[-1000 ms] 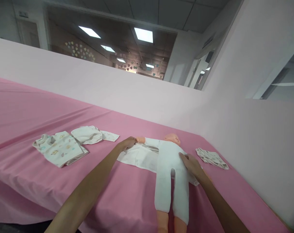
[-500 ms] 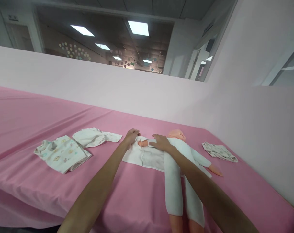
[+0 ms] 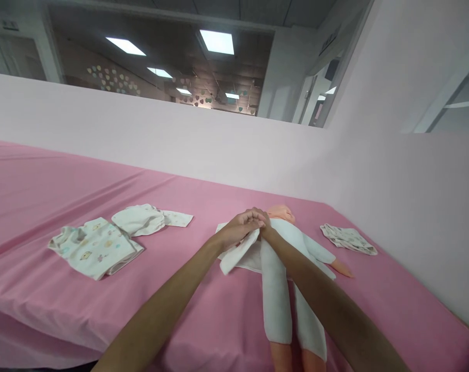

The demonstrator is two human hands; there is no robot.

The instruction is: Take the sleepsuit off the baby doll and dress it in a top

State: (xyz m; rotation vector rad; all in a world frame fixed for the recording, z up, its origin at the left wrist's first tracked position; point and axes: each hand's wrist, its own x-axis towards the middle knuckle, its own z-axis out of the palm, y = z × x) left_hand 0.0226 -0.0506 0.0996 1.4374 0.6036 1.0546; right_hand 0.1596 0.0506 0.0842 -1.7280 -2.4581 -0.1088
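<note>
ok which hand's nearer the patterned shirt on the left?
Left. The left hand grips the white garment beside the doll, on the side toward the patterned shirt. The right hand touches it, just farther over, at the doll's chest.

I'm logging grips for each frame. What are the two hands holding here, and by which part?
Both hands, left hand and right hand, meet at the doll's shoulder, lifting the white garment by its edge there.

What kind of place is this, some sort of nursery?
Probably a baby-care practice room rather than a real nursery. A baby doll lies on a pink-covered table, with folded baby clothes laid out beside it, and paper hearts decorate the room behind the partition.
</note>
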